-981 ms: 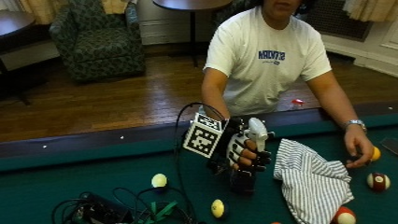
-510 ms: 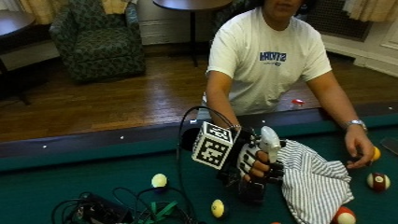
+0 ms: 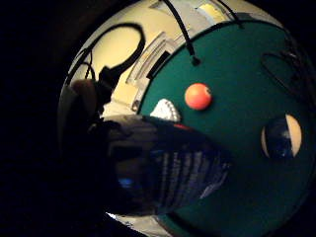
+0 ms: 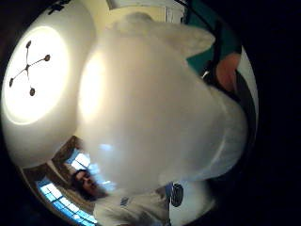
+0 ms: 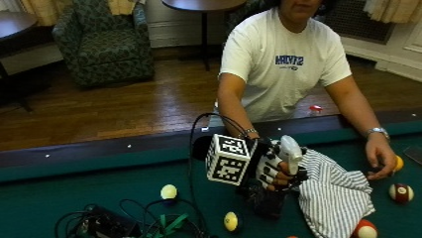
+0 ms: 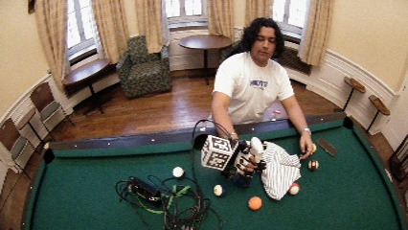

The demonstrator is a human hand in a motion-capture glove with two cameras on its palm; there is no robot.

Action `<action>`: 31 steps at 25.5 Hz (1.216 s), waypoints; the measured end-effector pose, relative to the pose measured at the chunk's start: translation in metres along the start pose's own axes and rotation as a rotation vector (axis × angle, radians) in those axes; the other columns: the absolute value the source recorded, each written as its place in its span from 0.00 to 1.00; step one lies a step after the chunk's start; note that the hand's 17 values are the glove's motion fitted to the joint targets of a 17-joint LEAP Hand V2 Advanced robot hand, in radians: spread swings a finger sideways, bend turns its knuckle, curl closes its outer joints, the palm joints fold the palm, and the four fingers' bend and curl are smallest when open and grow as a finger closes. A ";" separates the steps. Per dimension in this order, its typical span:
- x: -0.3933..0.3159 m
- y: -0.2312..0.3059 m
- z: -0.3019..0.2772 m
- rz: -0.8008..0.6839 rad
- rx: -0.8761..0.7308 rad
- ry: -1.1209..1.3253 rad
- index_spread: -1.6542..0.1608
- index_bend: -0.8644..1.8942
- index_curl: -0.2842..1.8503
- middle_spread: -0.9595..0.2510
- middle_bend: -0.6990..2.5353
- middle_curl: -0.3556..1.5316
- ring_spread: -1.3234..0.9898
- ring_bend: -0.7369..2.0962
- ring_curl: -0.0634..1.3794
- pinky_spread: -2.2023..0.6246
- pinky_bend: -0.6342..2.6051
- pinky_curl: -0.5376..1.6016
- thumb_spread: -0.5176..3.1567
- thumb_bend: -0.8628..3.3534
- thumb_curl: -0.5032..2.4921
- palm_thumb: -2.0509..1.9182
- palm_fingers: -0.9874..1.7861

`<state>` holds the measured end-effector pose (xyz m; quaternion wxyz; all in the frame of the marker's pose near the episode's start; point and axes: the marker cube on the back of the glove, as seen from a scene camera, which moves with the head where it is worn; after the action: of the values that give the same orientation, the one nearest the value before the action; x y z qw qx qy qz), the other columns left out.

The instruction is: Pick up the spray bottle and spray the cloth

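- The gloved right hand (image 5: 276, 168) has its grip curled round the neck of the spray bottle (image 5: 285, 163), fingers wrapped below the white trigger head.
- The bottle's dark body hangs below the grip, just above the green surface (image 5: 79, 193); its lower end is hard to make out against its shadow, so whether it touches the felt cannot be told.
- In the thumb side palm view the white head fills almost everything, and its nozzle cannot be told apart from the glare.
- In the little finger side palm view the label on the dark body is too blurred to read.
- The striped cloth (image 5: 333, 193) lies crumpled on the surface just beside the grip, on the side away from the marker cube; its near edge runs behind the bottle head, so contact cannot be judged.
- The bare left hand (image 5: 381, 157) rests on the surface past the cloth, partly covering a yellow ball (image 5: 398, 162).
- On the near side of the grip lies a yellow-striped ball (image 5: 231, 221); a pale yellow ball (image 5: 169, 191) sits farther off.
- A red-and-white ball (image 5: 364, 229) is cut off by the frame edge.
- A tangle of cables (image 5: 125, 225) lies well apart from the grip.
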<state>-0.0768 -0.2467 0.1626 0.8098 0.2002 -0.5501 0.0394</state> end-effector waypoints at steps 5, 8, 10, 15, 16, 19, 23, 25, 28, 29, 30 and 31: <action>-0.008 -0.001 -0.004 0.012 0.108 -0.017 0.74 0.35 0.30 0.62 0.31 0.41 0.49 0.46 0.32 0.72 0.31 0.39 0.36 0.21 0.31 0.73 0.85; -0.011 0.002 -0.003 -0.025 0.156 0.029 0.75 0.38 0.31 0.62 0.36 0.44 0.49 0.45 0.33 0.70 0.31 0.40 0.33 0.21 0.32 0.74 0.88; -0.014 0.003 -0.002 -0.050 0.164 0.050 0.75 0.41 0.33 0.61 0.37 0.45 0.48 0.45 0.33 0.69 0.30 0.40 0.32 0.20 0.33 0.74 0.89; -0.028 0.007 -0.009 -0.082 0.104 0.046 0.75 0.44 0.34 0.62 0.39 0.46 0.49 0.47 0.34 0.68 0.30 0.41 0.30 0.20 0.35 0.75 0.89; -0.033 0.008 -0.012 -0.091 0.090 0.045 0.76 0.44 0.35 0.62 0.39 0.46 0.49 0.47 0.34 0.68 0.31 0.41 0.29 0.20 0.35 0.75 0.89; -0.057 0.010 -0.028 -0.131 0.040 0.058 0.76 0.45 0.36 0.62 0.40 0.47 0.49 0.48 0.35 0.68 0.31 0.42 0.29 0.20 0.36 0.75 0.88; -0.100 0.011 -0.053 -0.184 -0.056 0.110 0.76 0.45 0.37 0.62 0.40 0.47 0.49 0.49 0.36 0.68 0.31 0.42 0.28 0.20 0.37 0.75 0.88; -0.121 0.010 -0.060 -0.184 -0.115 0.144 0.77 0.45 0.37 0.62 0.40 0.47 0.49 0.49 0.36 0.68 0.32 0.42 0.27 0.20 0.37 0.75 0.87; -0.145 0.008 -0.061 -0.174 -0.224 0.214 0.77 0.46 0.37 0.62 0.41 0.47 0.49 0.49 0.36 0.67 0.32 0.43 0.27 0.20 0.38 0.75 0.87; -0.152 0.007 -0.060 -0.171 -0.265 0.245 0.77 0.46 0.38 0.62 0.41 0.47 0.49 0.49 0.36 0.67 0.32 0.43 0.27 0.20 0.38 0.75 0.87; -0.157 0.007 -0.058 -0.167 -0.307 0.279 0.77 0.46 0.38 0.62 0.41 0.47 0.49 0.49 0.36 0.67 0.32 0.43 0.27 0.20 0.39 0.75 0.87; -0.160 0.007 -0.055 -0.164 -0.349 0.314 0.77 0.46 0.38 0.62 0.41 0.47 0.49 0.49 0.36 0.67 0.32 0.43 0.27 0.20 0.39 0.75 0.87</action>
<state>-0.0938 -0.1954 0.0020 0.9082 0.0926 -0.3978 -0.0913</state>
